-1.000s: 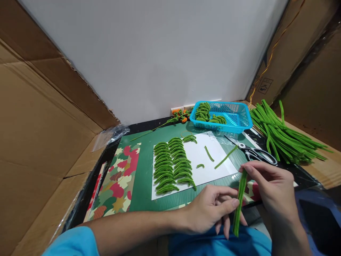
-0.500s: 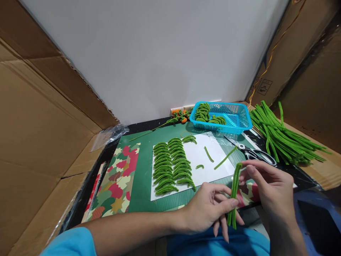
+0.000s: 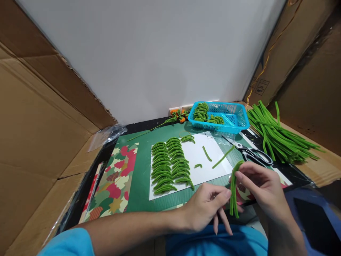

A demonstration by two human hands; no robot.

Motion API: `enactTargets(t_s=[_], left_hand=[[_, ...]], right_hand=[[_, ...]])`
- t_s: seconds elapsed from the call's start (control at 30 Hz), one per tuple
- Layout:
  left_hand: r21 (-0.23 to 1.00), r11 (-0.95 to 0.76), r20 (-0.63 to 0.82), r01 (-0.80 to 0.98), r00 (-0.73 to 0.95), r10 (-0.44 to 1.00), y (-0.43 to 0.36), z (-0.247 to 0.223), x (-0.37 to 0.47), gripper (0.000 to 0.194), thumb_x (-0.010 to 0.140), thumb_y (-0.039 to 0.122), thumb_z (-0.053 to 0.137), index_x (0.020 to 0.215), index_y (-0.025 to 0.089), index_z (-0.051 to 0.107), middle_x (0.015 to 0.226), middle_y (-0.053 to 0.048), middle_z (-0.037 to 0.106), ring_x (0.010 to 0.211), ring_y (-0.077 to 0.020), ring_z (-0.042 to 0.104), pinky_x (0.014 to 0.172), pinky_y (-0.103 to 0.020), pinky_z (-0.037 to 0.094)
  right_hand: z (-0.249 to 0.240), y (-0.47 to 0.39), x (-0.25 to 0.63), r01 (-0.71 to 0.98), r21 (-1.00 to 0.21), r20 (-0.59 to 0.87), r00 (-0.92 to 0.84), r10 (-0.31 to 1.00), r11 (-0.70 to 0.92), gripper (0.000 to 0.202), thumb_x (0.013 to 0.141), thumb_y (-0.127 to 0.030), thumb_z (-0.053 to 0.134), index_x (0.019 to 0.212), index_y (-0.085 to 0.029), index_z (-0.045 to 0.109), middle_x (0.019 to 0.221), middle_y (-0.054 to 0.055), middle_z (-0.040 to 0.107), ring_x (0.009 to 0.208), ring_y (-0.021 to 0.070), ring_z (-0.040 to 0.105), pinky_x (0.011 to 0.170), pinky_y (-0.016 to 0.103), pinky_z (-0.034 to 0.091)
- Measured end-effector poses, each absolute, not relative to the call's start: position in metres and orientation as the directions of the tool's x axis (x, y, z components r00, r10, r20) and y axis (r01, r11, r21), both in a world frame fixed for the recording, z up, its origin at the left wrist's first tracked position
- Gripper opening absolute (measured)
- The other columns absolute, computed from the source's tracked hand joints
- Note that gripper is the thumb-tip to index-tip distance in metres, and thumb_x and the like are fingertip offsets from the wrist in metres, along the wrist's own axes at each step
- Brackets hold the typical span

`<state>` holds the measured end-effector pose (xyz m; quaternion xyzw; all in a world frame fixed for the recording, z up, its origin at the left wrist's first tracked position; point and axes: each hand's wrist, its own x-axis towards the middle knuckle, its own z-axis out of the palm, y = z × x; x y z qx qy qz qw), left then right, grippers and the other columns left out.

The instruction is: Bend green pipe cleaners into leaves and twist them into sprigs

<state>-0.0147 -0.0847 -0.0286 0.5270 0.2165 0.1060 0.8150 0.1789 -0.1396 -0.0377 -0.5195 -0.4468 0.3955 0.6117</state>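
My right hand (image 3: 262, 186) pinches a bundle of green fuzzy pipe cleaners (image 3: 233, 195) near its bent top, with the lower ends hanging down. My left hand (image 3: 206, 208) is at the bundle's left side, its thumb tip close beside it and some fingers stretched out below. One left fingertip shows behind the strips; whether it touches them I cannot tell. On the white sheet (image 3: 207, 142) ahead lie two columns of curved green pieces (image 3: 161, 167), a few short loose pieces (image 3: 207, 153) and a longer straight pipe cleaner (image 3: 223, 157).
A blue basket (image 3: 237, 126) with green pieces stands at the back. Scissors (image 3: 249, 151) lie open-bladed beside the sheet, near a large pile of green pipe cleaners (image 3: 282, 138). Orange flowers (image 3: 179, 114) on a stem lie behind. Cardboard walls (image 3: 39, 99) flank the green mat (image 3: 142, 160).
The bundle has risen slightly and its top now bends more to the right. My left thumb, earlier across the strips, has slipped to their left side. The view has shifted slightly.
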Motion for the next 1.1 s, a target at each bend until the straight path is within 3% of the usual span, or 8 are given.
enactTargets(t_s=[0.13,0.27,0.33,0.5,0.67,0.87,1.0,1.1], left_hand=[[0.928,0.362,-0.249,0.084,0.864,0.438,-0.086,-0.027,-0.015,0.061,0.099,0.072,0.049,0.098,0.012,0.065,0.092,-0.011,0.073,0.046,-0.0087,0.065,0.033,-0.013,0.04],[0.933,0.348,-0.261,0.095,0.844,0.469,-0.087,-0.028,-0.015,0.063,0.098,0.073,0.048,0.092,0.012,0.063,0.073,-0.004,0.064,0.038,-0.0067,0.056,0.031,-0.013,0.037],[0.936,0.347,-0.241,0.064,0.835,0.495,-0.086,-0.028,-0.015,0.061,0.099,0.072,0.048,0.094,0.013,0.062,0.07,-0.002,0.062,0.037,-0.0066,0.055,0.031,-0.013,0.036],[0.954,0.296,-0.163,-0.04,0.761,0.628,-0.084,-0.026,-0.015,0.059,0.098,0.073,0.049,0.116,0.017,0.056,0.073,0.0,0.064,0.038,-0.0064,0.055,0.031,-0.011,0.034],[0.964,0.262,-0.156,-0.039,0.717,0.679,-0.086,-0.029,-0.016,0.047,0.1,0.06,0.061,0.12,0.018,0.059,0.085,-0.002,0.07,0.042,-0.0063,0.061,0.032,-0.011,0.037],[0.955,0.297,-0.205,-0.004,0.714,0.669,-0.082,-0.036,-0.014,0.056,0.099,0.06,0.063,0.126,0.011,0.063,0.052,0.0,0.064,0.036,-0.0107,0.058,0.033,-0.013,0.039],[0.944,0.316,-0.167,-0.094,0.69,0.704,-0.079,-0.033,-0.012,0.053,0.097,0.057,0.066,0.118,0.009,0.066,0.081,-0.01,0.077,0.043,-0.0126,0.067,0.033,-0.015,0.046],[0.932,0.333,-0.152,-0.143,0.681,0.716,-0.078,-0.031,-0.011,0.049,0.097,0.054,0.068,0.117,0.01,0.065,0.106,-0.017,0.077,0.046,-0.0127,0.07,0.033,-0.015,0.048]], right_hand=[[-0.035,-0.142,0.186,-0.092,-0.984,0.129,0.234,0.964,0.155,0.013,0.097,-0.035,0.073,0.095,-0.022,0.071,0.083,0.006,0.076,0.07,0.0197,0.073,0.06,0.025,0.059],[-0.031,-0.15,0.193,-0.149,-0.979,0.117,0.161,0.98,0.141,0.016,0.101,-0.039,0.066,0.097,-0.024,0.065,0.073,0.003,0.072,0.065,0.0198,0.071,0.054,0.024,0.054],[-0.027,-0.154,0.195,-0.077,-0.988,0.122,0.143,0.982,0.134,0.019,0.102,-0.041,0.064,0.095,-0.023,0.064,0.071,0.002,0.069,0.065,0.0194,0.069,0.056,0.024,0.054],[-0.015,-0.153,0.192,0.299,-0.951,0.077,-0.031,0.997,0.083,0.022,0.103,-0.041,0.06,0.101,-0.022,0.072,0.088,0.005,0.072,0.076,0.0188,0.069,0.064,0.024,0.055],[-0.011,-0.148,0.187,0.441,-0.887,0.118,-0.069,0.991,0.136,0.021,0.105,-0.037,0.058,0.098,-0.022,0.072,0.082,0.002,0.071,0.072,0.0167,0.066,0.063,0.023,0.05],[-0.013,-0.15,0.183,0.508,-0.846,0.177,-0.015,0.984,0.16,0.016,0.103,-0.037,0.062,0.098,-0.023,0.068,0.083,0.0,0.07,0.065,0.0134,0.061,0.061,0.023,0.047],[-0.013,-0.152,0.184,0.52,-0.838,0.18,-0.028,0.983,0.168,0.016,0.105,-0.036,0.059,0.103,-0.023,0.068,0.087,0.0,0.07,0.065,0.0137,0.061,0.059,0.023,0.047],[-0.015,-0.153,0.19,0.513,-0.839,0.203,-0.008,0.979,0.178,0.015,0.104,-0.034,0.06,0.1,-0.023,0.07,0.085,0.001,0.072,0.069,0.0149,0.065,0.06,0.022,0.049]])
